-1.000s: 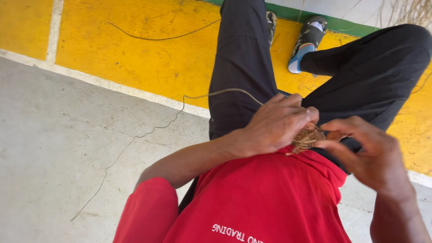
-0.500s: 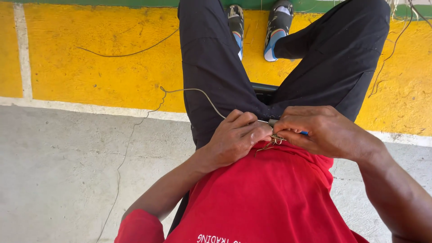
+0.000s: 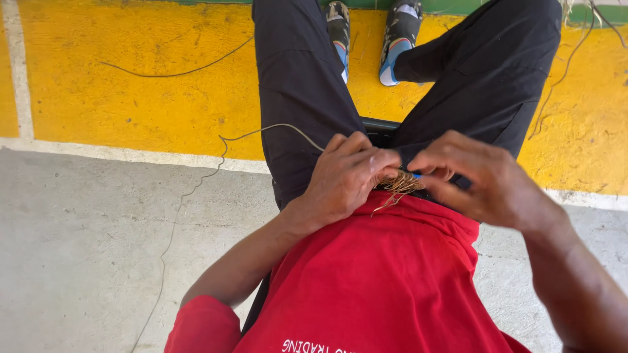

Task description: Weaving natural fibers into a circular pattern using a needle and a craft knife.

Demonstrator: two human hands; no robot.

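- Left hand point(image 3: 347, 180): fingers curled shut around a small bundle point(image 3: 399, 184) of tan fibre, held against the lap just above the hem of the red shirt point(image 3: 386, 281).
- Right hand point(image 3: 484, 176): at 3 o'clock of the left hand, thumb and forefinger pinched together on a small blue piece point(image 3: 416, 175) at the bundle's edge; what this piece is cannot be told.
- Bundle: between the two hands, mostly hidden by the fingers; a few loose strand ends stick out toward 6 o'clock over the shirt.
- Cord point(image 3: 261, 134): thin and pale, runs out from under the left hand toward 10 o'clock, arches over the left thigh, then trails down across the floor point(image 3: 85, 248) toward 7 o'clock.
- Progress, as a judgement: a short worked length sits in the grip, while a long run of cord lies slack, so the work looks only partly done; how tidy the worked part is cannot be told.
- Surroundings: black trousers point(image 3: 301, 85); shoes point(image 3: 392, 39) at 12 o'clock; a yellow painted band point(image 3: 131, 85) with a white line beyond the grey floor; a second loose strand point(image 3: 176, 68) on the yellow at 11 o'clock; more fibres hanging at 2 o'clock.
- Obstructions: the fingers themselves cover the bundle; nothing else crowds the hands.
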